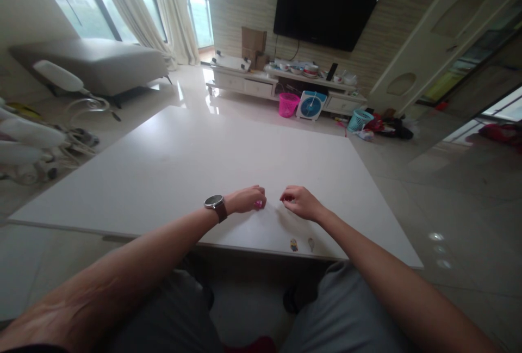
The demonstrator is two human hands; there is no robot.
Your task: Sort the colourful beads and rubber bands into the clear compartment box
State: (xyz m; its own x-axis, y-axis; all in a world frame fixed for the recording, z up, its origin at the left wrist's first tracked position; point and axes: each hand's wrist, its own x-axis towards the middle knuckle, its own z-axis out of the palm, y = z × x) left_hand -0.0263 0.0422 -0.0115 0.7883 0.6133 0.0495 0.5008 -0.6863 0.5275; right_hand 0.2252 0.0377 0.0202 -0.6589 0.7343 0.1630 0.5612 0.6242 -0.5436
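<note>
Head view: both hands low over a white table, a small pink thing in the left

Nearest are the person's grey-clad legs (346, 309), below the table's near edge. Just inside that edge, right of the middle, a small yellow-and-blue figure (294, 245) and a small pale piece (311, 243) lie side by side, apart from each other.

Beyond them, the two forearms reach in from the lower corners and converge. The left hand (247, 199) comes in from the left, back of the hand up, its fingers bent down and inward. They are closed on a small pink thing (258, 204), mostly hidden by them, at or just above the table surface. A round watch (214, 201) with a brown strap sits on that wrist. The right hand (302, 203) angles in from the right, wrist slightly bent, fingers curled toward the thumb and pointing at the left hand across a narrow gap. Something reddish shows at its fingertips, too small to tell whether it is gripped.

The white table (224, 157) stretches away past the hands. On the floor behind it stand a pink basket (288, 105), a blue fan (312, 105) beside it and a light-blue basket (360, 120) farther right. A low white cabinet (258, 88) stands against the wall, below a dark television (330, 2).
</note>
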